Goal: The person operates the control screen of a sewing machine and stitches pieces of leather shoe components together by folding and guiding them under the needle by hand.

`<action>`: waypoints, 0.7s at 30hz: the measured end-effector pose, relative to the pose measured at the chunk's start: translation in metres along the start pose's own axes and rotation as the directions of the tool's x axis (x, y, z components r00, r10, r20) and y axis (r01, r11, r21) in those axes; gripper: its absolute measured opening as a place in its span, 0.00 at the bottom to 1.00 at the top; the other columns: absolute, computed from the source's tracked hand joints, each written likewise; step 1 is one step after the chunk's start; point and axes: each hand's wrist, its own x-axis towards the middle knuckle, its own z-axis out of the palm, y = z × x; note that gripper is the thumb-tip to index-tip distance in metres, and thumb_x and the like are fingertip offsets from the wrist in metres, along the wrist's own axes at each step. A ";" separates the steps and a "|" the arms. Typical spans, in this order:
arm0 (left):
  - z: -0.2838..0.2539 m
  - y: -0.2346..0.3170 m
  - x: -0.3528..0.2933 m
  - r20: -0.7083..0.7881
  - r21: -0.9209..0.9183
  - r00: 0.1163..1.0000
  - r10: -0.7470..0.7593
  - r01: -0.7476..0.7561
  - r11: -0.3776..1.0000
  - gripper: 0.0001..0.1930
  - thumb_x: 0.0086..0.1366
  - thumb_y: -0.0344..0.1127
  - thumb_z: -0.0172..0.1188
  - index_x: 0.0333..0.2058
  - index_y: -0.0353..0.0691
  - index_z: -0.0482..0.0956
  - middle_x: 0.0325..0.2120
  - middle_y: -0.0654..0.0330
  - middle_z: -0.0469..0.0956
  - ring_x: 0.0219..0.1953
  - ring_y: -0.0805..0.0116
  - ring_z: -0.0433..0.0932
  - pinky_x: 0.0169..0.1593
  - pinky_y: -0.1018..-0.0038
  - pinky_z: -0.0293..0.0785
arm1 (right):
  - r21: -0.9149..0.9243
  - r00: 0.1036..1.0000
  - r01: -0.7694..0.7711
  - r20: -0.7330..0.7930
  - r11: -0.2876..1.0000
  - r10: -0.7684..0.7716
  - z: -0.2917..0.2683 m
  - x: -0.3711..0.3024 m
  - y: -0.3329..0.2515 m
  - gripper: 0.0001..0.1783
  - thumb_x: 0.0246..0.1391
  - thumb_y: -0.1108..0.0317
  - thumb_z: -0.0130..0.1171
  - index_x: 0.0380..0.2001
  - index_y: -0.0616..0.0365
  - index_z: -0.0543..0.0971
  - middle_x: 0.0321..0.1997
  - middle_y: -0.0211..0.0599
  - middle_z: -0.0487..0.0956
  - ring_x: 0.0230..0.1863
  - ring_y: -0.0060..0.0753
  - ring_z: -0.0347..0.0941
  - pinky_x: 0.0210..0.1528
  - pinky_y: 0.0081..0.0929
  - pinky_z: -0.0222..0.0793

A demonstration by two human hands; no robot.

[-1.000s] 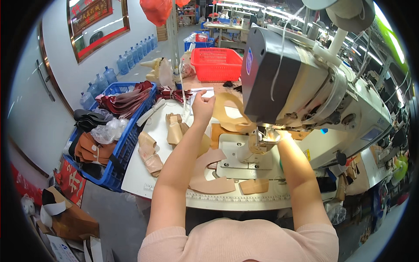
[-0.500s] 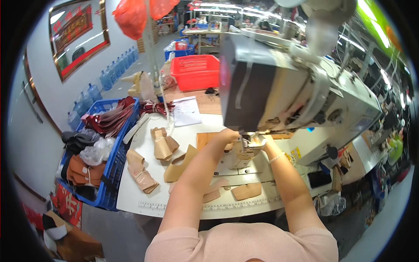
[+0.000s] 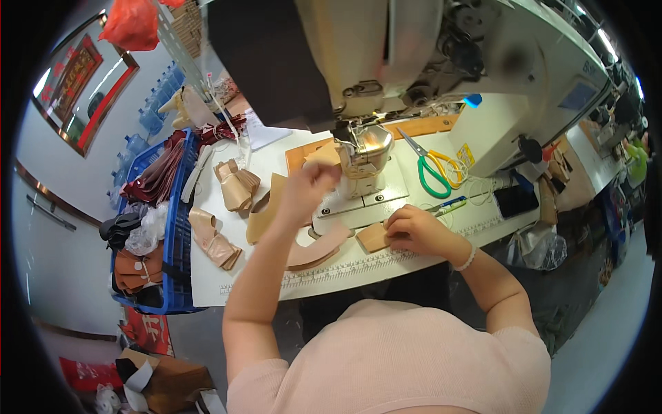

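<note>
My left hand (image 3: 312, 190), smeared by motion, is raised just left of the sewing machine's needle area (image 3: 367, 148). A small tan piece (image 3: 324, 153) shows right above its fingers; whether they hold it I cannot tell. Near the table's front edge, my right hand (image 3: 419, 231) is closed over the right end of a flat tan leather-like piece (image 3: 372, 238), and the thumb and fingertips are on it. Between my hands lies a curved pale pink piece (image 3: 321, 250). A larger tan cut piece (image 3: 267, 210) rests beside my left forearm.
Green-and-yellow scissors (image 3: 436, 172), a pen-like tool (image 3: 448, 205) and a black phone (image 3: 516, 201) lie right of the machine. Folded tan bundles (image 3: 236, 185) sit at the left. A blue crate (image 3: 178, 241) of material stands against the table's left side. A printed ruler runs along the front edge.
My view has tipped down toward the table. Both hands have left the needle area: the right came back to the tan piece at the front, the left drew back leftward. The scissors now show.
</note>
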 end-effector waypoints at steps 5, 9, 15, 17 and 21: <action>0.057 -0.021 -0.084 0.187 0.375 0.898 0.397 -0.439 0.817 0.09 0.54 0.35 0.65 0.32 0.37 0.80 0.26 0.58 0.78 0.32 0.63 0.75 0.40 0.70 0.71 | 0.041 1.000 0.000 0.025 0.999 -0.001 -0.005 0.002 0.007 0.08 0.38 0.67 0.67 0.25 0.56 0.82 0.35 0.33 0.77 0.40 0.38 0.71 0.44 0.31 0.68; 0.076 -0.028 -0.084 0.221 0.554 0.855 0.469 -0.506 0.661 0.08 0.52 0.33 0.65 0.30 0.37 0.80 0.28 0.55 0.77 0.37 0.57 0.74 0.43 0.66 0.70 | 0.128 0.999 0.017 0.044 0.992 -0.023 -0.006 0.004 0.015 0.07 0.41 0.68 0.65 0.26 0.57 0.81 0.33 0.36 0.77 0.35 0.40 0.73 0.39 0.31 0.70; 0.079 -0.031 -0.087 0.031 0.457 0.969 0.245 -0.232 0.859 0.21 0.50 0.34 0.66 0.44 0.41 0.75 0.43 0.51 0.73 0.48 0.50 0.70 0.51 0.61 0.65 | -0.151 0.989 -0.137 -0.083 0.979 0.125 0.006 0.013 0.001 0.03 0.48 0.70 0.57 0.25 0.57 0.75 0.29 0.40 0.75 0.33 0.45 0.74 0.36 0.36 0.70; 0.084 -0.026 -0.089 -0.037 0.547 0.914 0.404 -0.320 0.773 0.27 0.49 0.34 0.67 0.50 0.45 0.71 0.50 0.51 0.68 0.53 0.46 0.65 0.55 0.58 0.63 | -0.163 0.979 -0.176 -0.135 0.971 0.154 0.006 0.008 0.002 0.04 0.48 0.70 0.57 0.25 0.58 0.74 0.28 0.41 0.74 0.32 0.47 0.74 0.35 0.37 0.70; 0.097 -0.052 -0.100 0.197 0.758 0.807 0.556 -0.485 0.436 0.12 0.53 0.34 0.61 0.38 0.46 0.75 0.51 0.60 0.67 0.56 0.56 0.64 0.57 0.56 0.59 | -0.122 0.990 -0.060 -0.136 0.991 0.043 -0.002 0.007 0.006 0.03 0.47 0.72 0.57 0.25 0.58 0.75 0.27 0.41 0.75 0.29 0.47 0.73 0.31 0.36 0.70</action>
